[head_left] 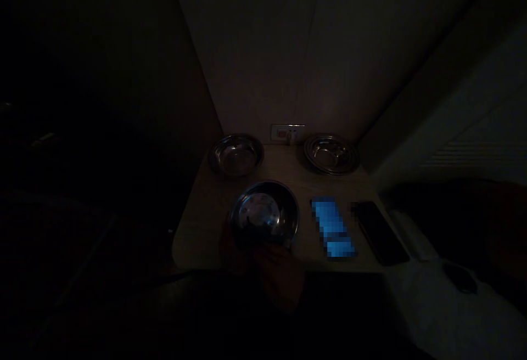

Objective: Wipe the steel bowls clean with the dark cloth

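Note:
In the dim light a shiny steel bowl [263, 214] is tilted up towards me near the front of a small wooden table [197, 239]. My left hand [233, 253] is closed on the bowl's lower left side. Across its near rim lies my right hand [282, 275], its fingers closed against the edge and pointing left. Darkness hides most of the fingertips. Another steel bowl [236, 156] sits at the back left of the table, and a stack of steel bowls [330, 155] at the back right.
Right of the held bowl lies a phone [332, 228] with a lit, blurred screen. A dark phone-like slab [381, 232] is beside it. A wall socket [287, 133] with a plug is behind the table. A dark oval object [460, 277] rests on pale cloth [457, 316].

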Motion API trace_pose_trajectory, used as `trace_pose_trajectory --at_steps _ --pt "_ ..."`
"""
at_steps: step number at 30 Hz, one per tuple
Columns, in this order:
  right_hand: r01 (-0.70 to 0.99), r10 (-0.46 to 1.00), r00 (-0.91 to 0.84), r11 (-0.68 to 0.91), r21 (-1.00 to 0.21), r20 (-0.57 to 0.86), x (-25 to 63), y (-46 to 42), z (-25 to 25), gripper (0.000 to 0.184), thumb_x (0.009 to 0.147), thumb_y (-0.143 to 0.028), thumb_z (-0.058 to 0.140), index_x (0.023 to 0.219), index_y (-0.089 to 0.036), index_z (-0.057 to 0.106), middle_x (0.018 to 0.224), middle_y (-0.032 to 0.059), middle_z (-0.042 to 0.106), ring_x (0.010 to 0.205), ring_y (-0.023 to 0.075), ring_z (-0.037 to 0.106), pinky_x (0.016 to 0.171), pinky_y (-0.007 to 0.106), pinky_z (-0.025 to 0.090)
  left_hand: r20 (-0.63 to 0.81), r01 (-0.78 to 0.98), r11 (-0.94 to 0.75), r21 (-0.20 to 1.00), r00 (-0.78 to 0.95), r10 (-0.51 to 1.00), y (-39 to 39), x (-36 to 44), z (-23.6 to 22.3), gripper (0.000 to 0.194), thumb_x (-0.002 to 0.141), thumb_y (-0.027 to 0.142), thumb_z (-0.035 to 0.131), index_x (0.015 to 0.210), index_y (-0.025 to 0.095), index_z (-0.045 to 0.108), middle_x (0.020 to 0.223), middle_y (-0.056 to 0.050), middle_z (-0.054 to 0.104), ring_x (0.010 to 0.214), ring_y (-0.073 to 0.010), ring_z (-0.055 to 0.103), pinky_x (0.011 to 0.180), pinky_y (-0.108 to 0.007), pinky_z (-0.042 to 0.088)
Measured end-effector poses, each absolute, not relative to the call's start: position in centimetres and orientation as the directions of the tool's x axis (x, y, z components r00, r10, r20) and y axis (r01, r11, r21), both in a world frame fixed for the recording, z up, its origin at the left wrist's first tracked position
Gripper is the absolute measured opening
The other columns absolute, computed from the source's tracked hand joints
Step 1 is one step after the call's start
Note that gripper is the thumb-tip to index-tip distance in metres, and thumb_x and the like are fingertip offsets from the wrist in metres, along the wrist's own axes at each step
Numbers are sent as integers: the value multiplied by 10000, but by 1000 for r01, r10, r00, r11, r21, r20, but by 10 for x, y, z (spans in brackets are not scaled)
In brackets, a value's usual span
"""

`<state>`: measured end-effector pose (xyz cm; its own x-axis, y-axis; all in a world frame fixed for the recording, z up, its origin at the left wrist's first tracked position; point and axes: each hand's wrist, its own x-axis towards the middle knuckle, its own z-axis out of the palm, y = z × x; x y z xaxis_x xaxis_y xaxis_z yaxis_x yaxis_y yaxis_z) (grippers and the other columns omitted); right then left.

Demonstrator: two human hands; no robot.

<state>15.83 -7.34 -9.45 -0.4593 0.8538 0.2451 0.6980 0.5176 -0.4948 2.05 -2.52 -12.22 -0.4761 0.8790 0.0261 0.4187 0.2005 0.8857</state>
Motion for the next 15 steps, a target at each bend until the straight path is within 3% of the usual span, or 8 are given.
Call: trace_pose_trajectory --at_steps 3,5,8,11,13,15 --pt "685 840 -462 541 -488 283 157 -73 -99 418 851 -157 427 1261 -166 506 1197 87 615 1097 194 539 880 341 458 -3 472 238 849 -446 895 -25 20 -111 365 812 314 415 1039 121 627 1007 -126 651 966 -290 588 911 -443 424" --pt "683 800 -556 595 -423 228 177 -62 -97 387 827 -163 474 1204 -179 560 1163 81 636 1068 216 557 898 390 445 -33 472 236 849 -399 916 -22 21 -93 370 807 291 418 1072 133 623 979 -108 669 919 -278 605 873 -428 453" --pt "754 811 -582 563 -338 54 207 -46 -88 347 801 -128 511 1130 -173 615 1181 94 624 1123 262 522 959 458 391 -45 417 186 890 -326 944 -18 27 -70 387 824 221 402 1155 163 593 1091 -77 652 1007 -219 591 884 -307 463" --pt "720 813 -582 536 -440 39 198 -44 -84 402 800 -104 495 1185 -190 577 1159 76 635 1089 220 551 927 383 441 -109 433 305 848 -422 900 -16 33 -68 348 827 237 405 1084 136 618 1007 -102 674 980 -251 609 892 -359 463" --pt "633 813 -567 535 -559 136 174 -45 -88 441 830 -115 459 1268 -161 500 1180 87 618 1080 176 558 892 302 474 -95 438 325 838 -469 878 -17 33 -78 338 802 226 432 1065 117 613 1060 -124 658 1061 -280 576 965 -405 410" --pt "568 791 -560 584 -580 248 151 -38 -93 421 860 -129 436 1278 -127 485 1229 112 583 1152 172 511 942 297 448 -120 421 351 836 -485 866 -18 30 -88 332 791 206 434 1061 116 604 1110 -135 640 1113 -278 550 1000 -406 376"
